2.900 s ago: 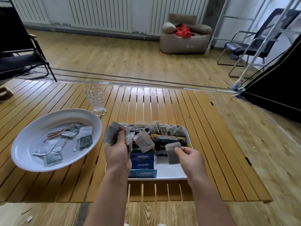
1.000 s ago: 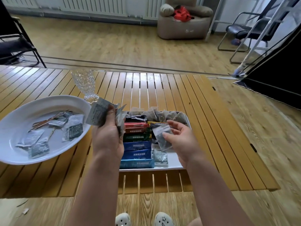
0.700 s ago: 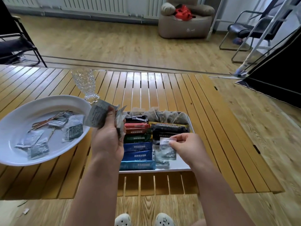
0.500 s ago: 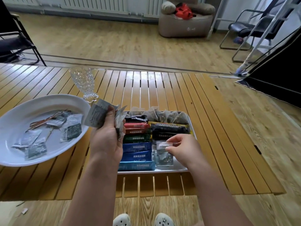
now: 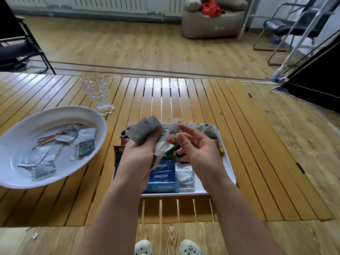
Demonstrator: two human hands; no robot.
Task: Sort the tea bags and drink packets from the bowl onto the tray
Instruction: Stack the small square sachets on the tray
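A white bowl (image 5: 22, 173) on the left of the slatted table holds several grey tea packets (image 5: 83, 147). The white tray (image 5: 227, 173) in front of me carries rows of drink packets, blue ones (image 5: 162, 173) nearest me, and a grey packet (image 5: 184, 176) lying at its near right. My left hand (image 5: 137, 159) grips a bunch of grey and white packets (image 5: 143, 132) above the tray. My right hand (image 5: 195, 148) hovers beside that bunch, fingers loosely spread and holding nothing.
A cut-glass vase (image 5: 96, 92) stands behind the bowl. The table's near edge (image 5: 165, 222) is close to my body. A dark folding chair (image 5: 20, 50) stands far left, a beige armchair (image 5: 211, 21) and metal chair (image 5: 287, 28) at the back.
My right hand laid a grey packet on the tray's near right, let go, and rose toward the bunch in my left hand. My left hand shifted right over the tray.
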